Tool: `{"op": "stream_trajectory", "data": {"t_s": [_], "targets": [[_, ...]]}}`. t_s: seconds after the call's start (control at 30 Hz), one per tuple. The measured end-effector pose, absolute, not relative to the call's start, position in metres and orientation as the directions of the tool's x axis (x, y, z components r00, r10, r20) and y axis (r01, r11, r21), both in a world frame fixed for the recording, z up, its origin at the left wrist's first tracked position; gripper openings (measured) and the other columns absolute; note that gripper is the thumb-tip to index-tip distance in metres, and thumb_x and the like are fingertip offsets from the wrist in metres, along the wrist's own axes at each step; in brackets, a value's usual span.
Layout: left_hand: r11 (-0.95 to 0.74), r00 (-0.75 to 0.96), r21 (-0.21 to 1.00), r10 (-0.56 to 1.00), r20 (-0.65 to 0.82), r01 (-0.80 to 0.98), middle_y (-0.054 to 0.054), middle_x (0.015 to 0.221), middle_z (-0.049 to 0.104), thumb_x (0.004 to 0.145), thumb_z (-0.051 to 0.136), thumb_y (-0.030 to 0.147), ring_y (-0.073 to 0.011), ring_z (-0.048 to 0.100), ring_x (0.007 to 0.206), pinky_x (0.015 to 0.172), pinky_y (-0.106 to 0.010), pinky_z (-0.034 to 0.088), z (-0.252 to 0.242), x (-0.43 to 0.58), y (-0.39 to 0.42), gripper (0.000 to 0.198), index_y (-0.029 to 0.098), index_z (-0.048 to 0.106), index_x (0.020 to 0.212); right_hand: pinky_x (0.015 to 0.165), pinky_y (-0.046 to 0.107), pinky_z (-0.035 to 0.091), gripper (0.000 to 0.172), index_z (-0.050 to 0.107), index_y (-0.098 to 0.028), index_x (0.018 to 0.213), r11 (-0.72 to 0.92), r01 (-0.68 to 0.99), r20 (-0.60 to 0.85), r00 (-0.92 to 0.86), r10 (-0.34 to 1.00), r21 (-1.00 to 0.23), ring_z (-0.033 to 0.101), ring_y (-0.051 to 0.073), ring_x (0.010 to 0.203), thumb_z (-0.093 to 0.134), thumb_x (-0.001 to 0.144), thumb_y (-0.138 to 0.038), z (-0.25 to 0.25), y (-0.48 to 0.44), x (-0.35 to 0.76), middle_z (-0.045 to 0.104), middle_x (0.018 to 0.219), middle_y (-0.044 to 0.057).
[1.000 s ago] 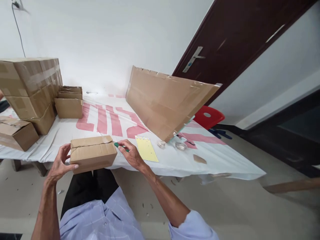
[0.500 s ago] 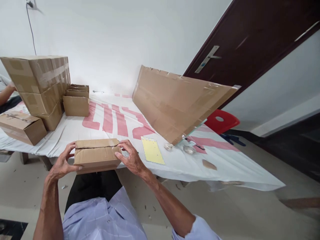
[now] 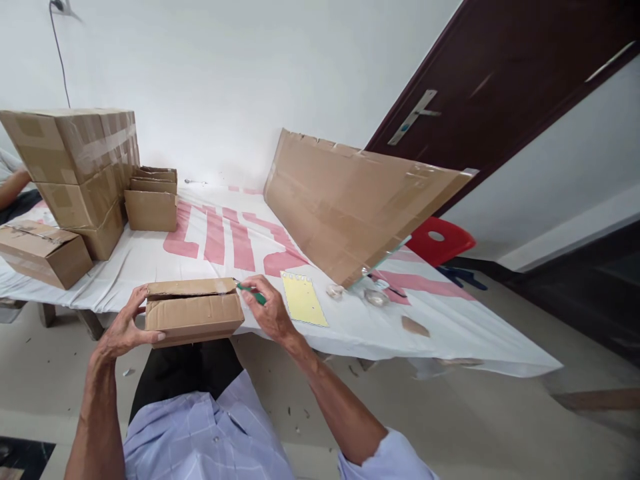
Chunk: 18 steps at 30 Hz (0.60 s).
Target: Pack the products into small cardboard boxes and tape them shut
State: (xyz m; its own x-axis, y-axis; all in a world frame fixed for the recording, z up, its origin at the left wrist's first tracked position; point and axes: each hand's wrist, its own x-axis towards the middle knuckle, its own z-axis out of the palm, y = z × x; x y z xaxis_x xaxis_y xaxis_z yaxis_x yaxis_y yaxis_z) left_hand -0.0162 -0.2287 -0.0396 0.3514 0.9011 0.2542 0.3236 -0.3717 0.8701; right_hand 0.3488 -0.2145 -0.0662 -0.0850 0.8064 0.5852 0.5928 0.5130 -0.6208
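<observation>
A small brown cardboard box (image 3: pixel 196 317) rests at the table's front edge, just above my lap. Its top flaps meet along a seam with a narrow dark gap, and a piece of clear tape shows near the right end. My left hand (image 3: pixel 125 327) grips the box's left end, thumb on the near side and fingers behind. In my right hand (image 3: pixel 270 310) is a green utility knife (image 3: pixel 254 294), its tip at the box's top right corner. The blade itself is too small to make out clearly.
Taped cartons (image 3: pixel 75 173) are stacked at the left, with a single closed carton (image 3: pixel 47 253) in front. Open boxes (image 3: pixel 151 207) stand beside them. A large cardboard sheet (image 3: pixel 355 200) leans at the right. Yellow paper (image 3: pixel 305 300) and tape rolls (image 3: pixel 376 297) lie near my right hand.
My right hand has lifted its grip from the box's right end and turned, bringing the green utility knife into view at the corner. The gap between the flaps looks wider.
</observation>
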Motion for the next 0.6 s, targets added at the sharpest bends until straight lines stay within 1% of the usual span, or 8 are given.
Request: {"op": "stream_trajectory", "data": {"t_s": [0.07,0.13,0.17,0.23,0.27,0.37,0.5,0.6], "targets": [[-0.372,0.35,0.873,0.901,0.257,0.316,-0.011,0.145,0.053,0.074,0.091,0.055,-0.0373,0.051,0.142,0.113,-0.049,0.056,-0.038,-0.015,-0.229,0.081,0.029,0.064,0.145,0.093,0.041,0.054,0.02,0.069,-0.021,0.111,0.335,0.763,0.516,-0.003,0.857,-0.553,0.065,0.028,0.111,0.054,0.105,-0.033,-0.077,-0.202,0.367,0.071,0.114,0.013],[-0.376,0.346,0.873,0.9,0.264,0.312,-0.011,0.144,0.054,0.074,0.091,0.055,-0.0368,0.052,0.142,0.114,-0.05,0.055,-0.038,-0.015,-0.23,0.08,0.028,0.064,0.144,0.094,0.042,0.052,0.019,0.071,-0.018,0.11,0.081,0.909,0.336,0.068,0.939,-0.409,0.063,0.032,0.115,0.062,0.101,-0.033,-0.09,-0.191,0.382,0.07,0.117,0.017],[-0.38,0.345,0.871,0.899,0.269,0.311,-0.011,0.144,0.054,0.075,0.091,0.055,-0.0366,0.053,0.141,0.113,-0.05,0.055,-0.038,-0.015,-0.229,0.079,0.028,0.064,0.144,0.093,0.042,0.051,0.019,0.071,-0.017,0.109,-0.018,0.943,0.234,0.102,0.967,-0.334,0.063,0.033,0.115,0.066,0.099,-0.033,-0.096,-0.187,0.388,0.07,0.118,0.018],[-0.385,0.343,0.869,0.898,0.276,0.31,-0.011,0.143,0.054,0.075,0.091,0.054,-0.0366,0.053,0.141,0.113,-0.05,0.056,-0.039,-0.016,-0.228,0.078,0.028,0.064,0.143,0.09,0.039,0.05,0.017,0.073,-0.017,0.105,-0.112,0.962,0.098,0.14,0.985,-0.251,0.063,0.032,0.113,0.072,0.095,-0.031,-0.107,-0.182,0.393,0.07,0.116,0.018],[-0.387,0.343,0.868,0.898,0.277,0.313,-0.011,0.143,0.054,0.075,0.091,0.053,-0.0366,0.053,0.141,0.112,-0.05,0.056,-0.04,-0.016,-0.228,0.077,0.028,0.064,0.142,0.089,0.037,0.049,0.014,0.073,-0.018,0.103,-0.117,0.962,0.077,0.14,0.987,-0.246,0.063,0.031,0.111,0.073,0.094,-0.03,-0.111,-0.181,0.393,0.071,0.114,0.017],[-0.391,0.339,0.863,0.898,0.282,0.319,-0.011,0.144,0.054,0.074,0.092,0.051,-0.0362,0.053,0.141,0.113,-0.049,0.056,-0.042,-0.017,-0.226,0.076,0.028,0.064,0.141,0.086,0.033,0.047,0.009,0.073,-0.019,0.099,-0.092,0.953,0.116,0.13,0.985,-0.289,0.064,0.028,0.107,0.068,0.095,-0.025,-0.117,-0.18,0.391,0.072,0.11,0.014],[-0.389,0.334,0.868,0.899,0.284,0.309,-0.01,0.144,0.053,0.073,0.093,0.05,-0.0353,0.054,0.14,0.112,-0.047,0.056,-0.043,-0.017,-0.224,0.075,0.028,0.065,0.138,0.086,0.032,0.049,0.029,0.071,-0.019,0.109,-0.048,0.925,0.21,0.136,0.968,-0.376,0.065,0.024,0.102,0.043,0.105,-0.025,-0.1,-0.183,0.398,0.073,0.11,0.011],[-0.392,0.345,0.869,0.895,0.284,0.302,-0.01,0.145,0.052,0.075,0.092,0.05,-0.0346,0.052,0.142,0.112,-0.046,0.056,-0.043,-0.017,-0.224,0.074,0.029,0.064,0.14,0.078,0.03,0.049,0.037,0.07,-0.019,0.107,0.127,0.827,0.383,0.113,0.917,-0.548,0.064,0.022,0.087,0.037,0.109,-0.036,-0.065,-0.194,0.407,0.073,0.095,0.006]]}}
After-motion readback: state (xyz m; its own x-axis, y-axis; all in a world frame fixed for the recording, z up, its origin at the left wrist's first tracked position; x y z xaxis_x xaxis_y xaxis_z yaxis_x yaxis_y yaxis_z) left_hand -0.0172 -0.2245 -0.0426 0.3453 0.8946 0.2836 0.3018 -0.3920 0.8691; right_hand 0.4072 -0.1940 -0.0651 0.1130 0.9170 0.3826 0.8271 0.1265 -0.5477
